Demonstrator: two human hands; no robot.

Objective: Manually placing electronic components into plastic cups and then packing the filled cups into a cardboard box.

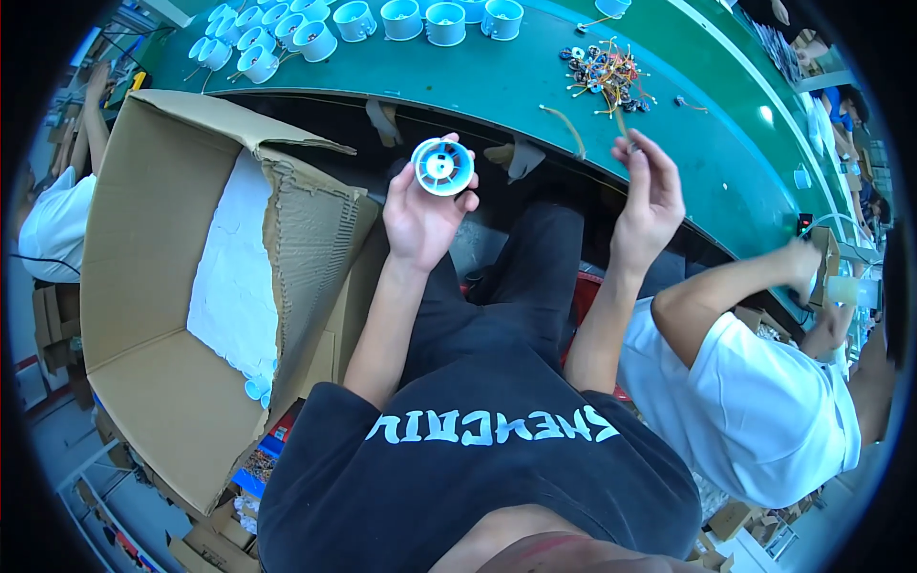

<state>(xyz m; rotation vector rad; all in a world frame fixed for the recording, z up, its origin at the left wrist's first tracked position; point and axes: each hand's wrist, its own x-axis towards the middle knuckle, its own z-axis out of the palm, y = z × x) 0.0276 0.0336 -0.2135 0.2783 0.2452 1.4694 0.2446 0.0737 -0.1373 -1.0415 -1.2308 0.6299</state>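
In my left hand [425, 220] is a light-blue round housing [443, 168], gripped by its sides. Its open end faces up, showing a white hub and spokes inside. My right hand [650, 196] is raised at the bench edge, thumb and fingertips pinched on a small wired part with a yellowish wire [621, 122]; the fingers mostly hide the part. Just beyond it on the green bench lies a pile of small wired parts [611, 78], dark and silvery with yellow and orange leads. A loose yellowish wire [564, 127] lies near the edge.
Several light-blue housings [445, 23] stand along the far left of the green bench [478, 81]. A large open cardboard box [143, 239] is at my left, with a white sheet and a few blue pieces inside. A co-worker in white [755, 401] sits close at my right.
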